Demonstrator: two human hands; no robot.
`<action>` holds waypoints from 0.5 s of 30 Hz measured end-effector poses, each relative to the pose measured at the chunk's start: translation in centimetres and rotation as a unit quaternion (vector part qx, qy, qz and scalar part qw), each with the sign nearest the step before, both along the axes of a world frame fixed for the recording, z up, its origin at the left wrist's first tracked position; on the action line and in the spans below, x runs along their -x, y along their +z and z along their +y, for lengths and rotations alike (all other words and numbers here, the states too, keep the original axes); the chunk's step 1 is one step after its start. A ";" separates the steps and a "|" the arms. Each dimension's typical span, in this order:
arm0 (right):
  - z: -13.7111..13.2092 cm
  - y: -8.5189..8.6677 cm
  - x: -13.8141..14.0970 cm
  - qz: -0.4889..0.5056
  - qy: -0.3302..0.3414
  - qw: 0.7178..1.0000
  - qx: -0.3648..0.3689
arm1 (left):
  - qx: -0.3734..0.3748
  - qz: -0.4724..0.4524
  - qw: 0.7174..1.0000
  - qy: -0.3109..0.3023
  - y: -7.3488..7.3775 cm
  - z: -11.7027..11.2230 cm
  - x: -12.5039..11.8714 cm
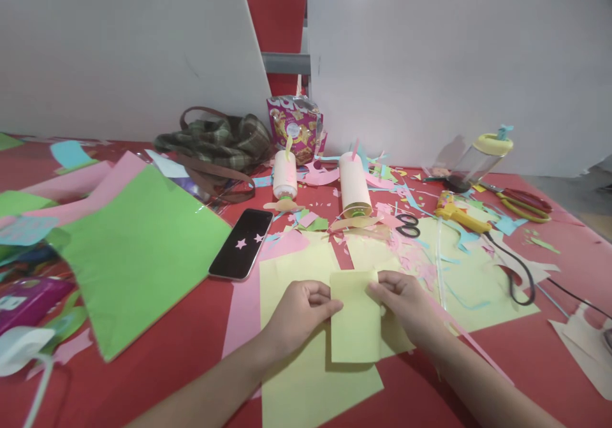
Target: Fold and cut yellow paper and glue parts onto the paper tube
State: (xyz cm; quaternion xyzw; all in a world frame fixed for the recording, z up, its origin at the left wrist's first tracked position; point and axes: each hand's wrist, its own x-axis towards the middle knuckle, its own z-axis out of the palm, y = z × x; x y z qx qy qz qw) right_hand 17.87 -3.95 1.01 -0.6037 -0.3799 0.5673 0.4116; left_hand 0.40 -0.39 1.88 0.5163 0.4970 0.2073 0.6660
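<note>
Yellow paper (354,329) in both hands (297,316) (411,303) hides a sheet (296,386) (partly).

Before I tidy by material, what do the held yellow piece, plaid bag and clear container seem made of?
Yellow piece: matte paper, likely, given its crisp edges. Plaid bag: dull woven fabric, judging by soft folds. Clear container: smooth plastic or glass; transparent walls fit either.
</note>
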 end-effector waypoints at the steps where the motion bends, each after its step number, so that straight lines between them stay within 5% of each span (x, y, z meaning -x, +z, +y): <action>1: 0.0 0.0 -0.1 -0.011 -0.003 1.000 -0.003 | 0.000 0.000 1.000 -0.002 0.0 0.0 0.0; 15: 0.3 -0.6 -0.8 -0.073 -0.007 0.997 -0.020 | -0.011 0.003 1.000 -0.004 -0.1 -0.1 -0.1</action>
